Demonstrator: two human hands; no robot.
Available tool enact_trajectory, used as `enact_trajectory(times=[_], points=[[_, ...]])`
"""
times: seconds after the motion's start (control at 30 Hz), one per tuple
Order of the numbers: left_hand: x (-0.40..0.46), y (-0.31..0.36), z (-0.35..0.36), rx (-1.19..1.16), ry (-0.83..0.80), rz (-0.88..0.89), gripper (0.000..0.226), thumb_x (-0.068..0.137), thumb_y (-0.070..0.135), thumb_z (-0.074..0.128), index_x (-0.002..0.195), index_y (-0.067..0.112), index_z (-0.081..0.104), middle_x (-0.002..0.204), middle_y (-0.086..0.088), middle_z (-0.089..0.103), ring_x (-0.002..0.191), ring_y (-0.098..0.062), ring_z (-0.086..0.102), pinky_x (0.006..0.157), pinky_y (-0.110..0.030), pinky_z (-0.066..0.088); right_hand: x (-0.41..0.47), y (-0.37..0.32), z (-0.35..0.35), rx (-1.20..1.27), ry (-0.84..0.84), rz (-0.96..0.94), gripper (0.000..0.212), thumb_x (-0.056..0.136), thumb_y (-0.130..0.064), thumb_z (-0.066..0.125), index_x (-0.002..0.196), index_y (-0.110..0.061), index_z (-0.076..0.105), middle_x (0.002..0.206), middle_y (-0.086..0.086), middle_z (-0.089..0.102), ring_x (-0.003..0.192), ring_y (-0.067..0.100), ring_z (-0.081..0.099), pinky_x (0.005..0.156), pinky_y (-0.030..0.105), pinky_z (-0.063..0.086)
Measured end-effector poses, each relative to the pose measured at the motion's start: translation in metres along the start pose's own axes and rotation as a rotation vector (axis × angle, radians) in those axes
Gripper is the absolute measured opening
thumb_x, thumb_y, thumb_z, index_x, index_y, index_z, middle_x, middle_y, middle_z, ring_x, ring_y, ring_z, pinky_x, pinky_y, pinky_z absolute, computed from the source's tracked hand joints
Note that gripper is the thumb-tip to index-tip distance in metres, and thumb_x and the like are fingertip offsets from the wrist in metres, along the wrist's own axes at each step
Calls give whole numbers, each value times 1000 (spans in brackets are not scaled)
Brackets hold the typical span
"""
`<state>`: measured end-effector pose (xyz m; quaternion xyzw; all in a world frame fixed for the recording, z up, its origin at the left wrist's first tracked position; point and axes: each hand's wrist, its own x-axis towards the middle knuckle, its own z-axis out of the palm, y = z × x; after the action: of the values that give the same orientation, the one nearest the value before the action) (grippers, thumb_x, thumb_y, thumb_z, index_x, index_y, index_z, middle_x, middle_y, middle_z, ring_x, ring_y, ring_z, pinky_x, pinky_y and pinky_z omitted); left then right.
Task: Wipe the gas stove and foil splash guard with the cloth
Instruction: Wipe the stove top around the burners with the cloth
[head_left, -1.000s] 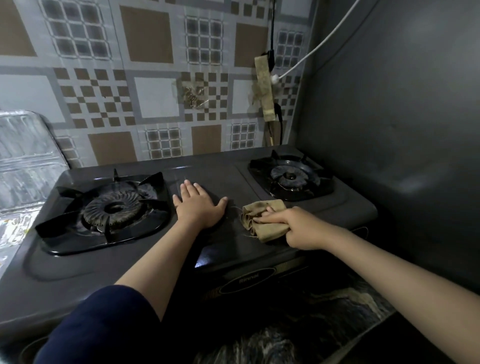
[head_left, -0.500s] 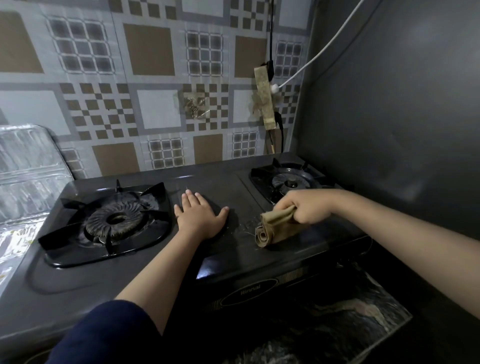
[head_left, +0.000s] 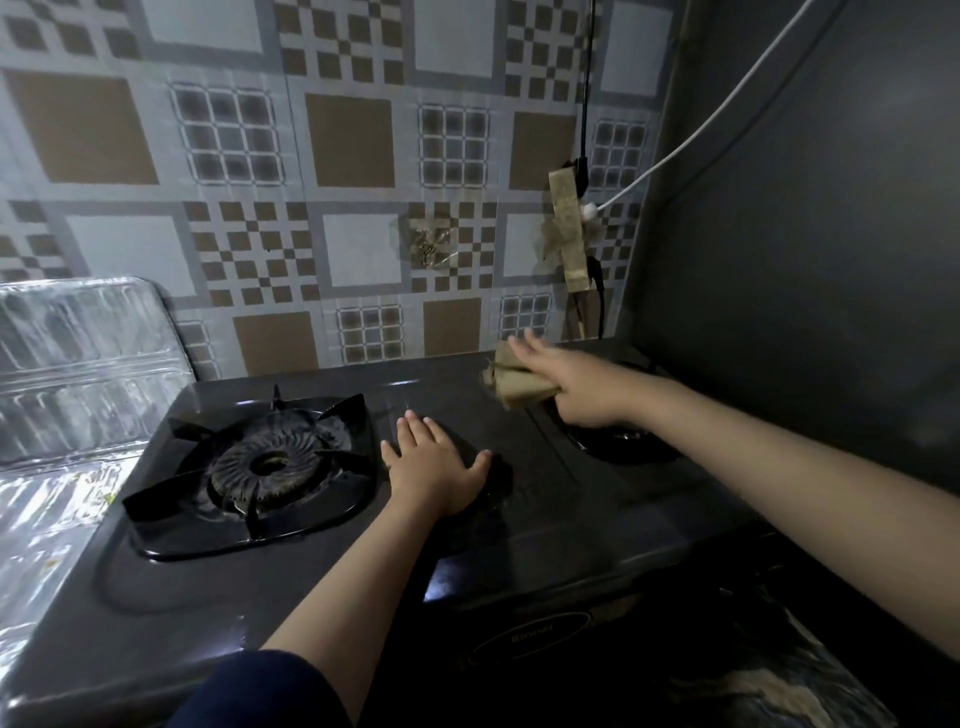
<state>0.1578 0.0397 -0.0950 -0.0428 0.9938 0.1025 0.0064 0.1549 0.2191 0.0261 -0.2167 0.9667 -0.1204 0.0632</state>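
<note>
A dark two-burner gas stove (head_left: 524, 525) fills the middle of the view. My left hand (head_left: 434, 467) lies flat, fingers apart, on the stove top between the burners. My right hand (head_left: 571, 382) holds a folded tan cloth (head_left: 511, 379) at the stove's back edge, above the right burner (head_left: 618, 441), which my arm mostly hides. The left burner (head_left: 265, 465) with its black grate is in full view. A crinkled foil splash guard (head_left: 78, 374) stands at the far left of the stove.
A patterned tile wall (head_left: 337, 182) rises behind the stove. A dirty power strip (head_left: 569, 234) with a white cable (head_left: 691, 140) hangs on it near the right corner. A dark panel (head_left: 810, 260) closes the right side. A marbled counter edge (head_left: 779, 686) lies below.
My right hand has carried the cloth from the stove's front centre up and back to the rear edge by the right burner. My left hand has stayed flat in place.
</note>
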Motion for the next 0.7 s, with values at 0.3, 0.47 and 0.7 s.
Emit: enact_trajectory(times=[0.3, 0.47, 0.7], points=[[1, -1, -3, 3, -8, 3, 99, 90, 71, 25, 152, -1, -1, 159, -23, -9, 148, -35, -8, 116, -56, 2, -27, 24, 63, -259, 222, -68, 38, 78, 9, 45, 112, -6, 52, 124, 11, 50, 110, 32, 54, 75, 37, 48], [0, -1, -3, -3, -4, 5, 99, 89, 71, 25, 152, -2, 0, 159, -24, -8, 148, -35, -8, 116, -56, 3, -43, 35, 55, -105, 59, -125, 40, 71, 8, 43, 95, -15, 66, 100, 1, 69, 95, 19, 63, 78, 40, 52], [-1, 0, 0, -11, 0, 3, 99, 90, 70, 26, 152, -2, 1, 159, -24, -7, 148, -35, -8, 116, -56, 3, -26, 30, 9, 78, 6, 2, 34, 78, 2, 51, 96, -19, 70, 99, 3, 69, 94, 19, 64, 79, 34, 52]])
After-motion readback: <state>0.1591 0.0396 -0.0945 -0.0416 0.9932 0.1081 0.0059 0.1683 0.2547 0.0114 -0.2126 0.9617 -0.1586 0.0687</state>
